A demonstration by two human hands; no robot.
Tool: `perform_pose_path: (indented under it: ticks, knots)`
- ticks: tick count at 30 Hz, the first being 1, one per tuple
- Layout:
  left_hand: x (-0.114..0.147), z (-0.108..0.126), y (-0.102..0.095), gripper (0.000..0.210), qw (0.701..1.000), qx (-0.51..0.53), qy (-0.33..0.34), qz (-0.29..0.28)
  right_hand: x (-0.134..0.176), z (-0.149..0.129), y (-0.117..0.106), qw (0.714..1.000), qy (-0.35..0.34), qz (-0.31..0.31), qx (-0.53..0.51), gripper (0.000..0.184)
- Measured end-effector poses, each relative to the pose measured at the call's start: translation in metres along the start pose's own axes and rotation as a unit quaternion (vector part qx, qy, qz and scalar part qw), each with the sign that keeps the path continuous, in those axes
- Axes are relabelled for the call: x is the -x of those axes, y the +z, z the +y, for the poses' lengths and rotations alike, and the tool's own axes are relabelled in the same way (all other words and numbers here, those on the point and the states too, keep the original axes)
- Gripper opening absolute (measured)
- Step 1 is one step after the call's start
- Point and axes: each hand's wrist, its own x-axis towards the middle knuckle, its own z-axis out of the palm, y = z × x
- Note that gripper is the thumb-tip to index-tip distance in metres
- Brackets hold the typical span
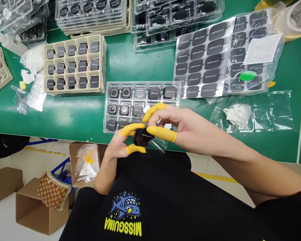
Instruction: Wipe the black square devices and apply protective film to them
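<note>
Two hands [116,143] [182,123], dark case [140,138] between them, left gripping, right pinching its edge

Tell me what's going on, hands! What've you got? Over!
Left hand pinching a black piece. Right hand at its edge, covering part of it. Clear tray just beyond, partly hidden by right hand. Over.

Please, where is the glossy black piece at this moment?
In the head view, the glossy black piece is just below centre, in the left hand, with the right hand at its upper right, near the clear tray.
</note>
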Motion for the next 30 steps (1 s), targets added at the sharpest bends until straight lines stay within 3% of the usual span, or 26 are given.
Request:
perform_pose_path:
  ticks: [12, 30]
  knots:
    - [-0.008, 0.005, -0.008, 0.078, 0.998, -0.024, 0.048, -0.014, -0.002, 0.003, 0.011, 0.999, 0.010, 0.002, 0.030, 0.017]
    - [-0.010, 0.009, -0.007, 0.073, 0.997, -0.044, 0.055, -0.008, -0.003, 0.004, 0.012, 0.999, -0.013, 0.005, 0.041, 0.017]
